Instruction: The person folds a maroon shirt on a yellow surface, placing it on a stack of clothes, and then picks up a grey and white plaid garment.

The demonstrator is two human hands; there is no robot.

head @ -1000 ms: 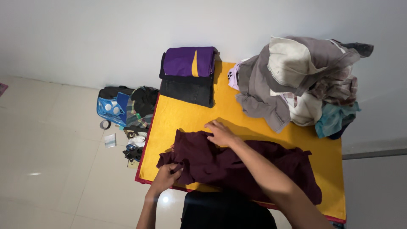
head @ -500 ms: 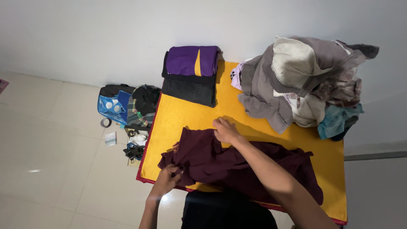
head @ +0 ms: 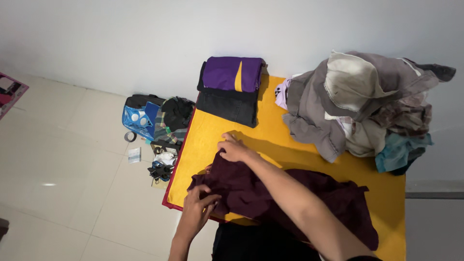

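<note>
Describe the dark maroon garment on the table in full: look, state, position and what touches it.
The maroon garment is soft, matte, wrinkled cloth, lying spread and partly bunched along the near edge of the yellow-covered table. Its left end is gathered into folds. The left hand grips that end near the table edge; the right hand pinches its far upper corner, forearm crossing over the cloth.

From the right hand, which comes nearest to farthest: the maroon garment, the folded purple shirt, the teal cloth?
1. maroon garment: under the right hand, touching.
2. folded purple shirt: beyond it, on the folded stack by the wall.
3. teal cloth: far right, at the pile's edge.
</note>
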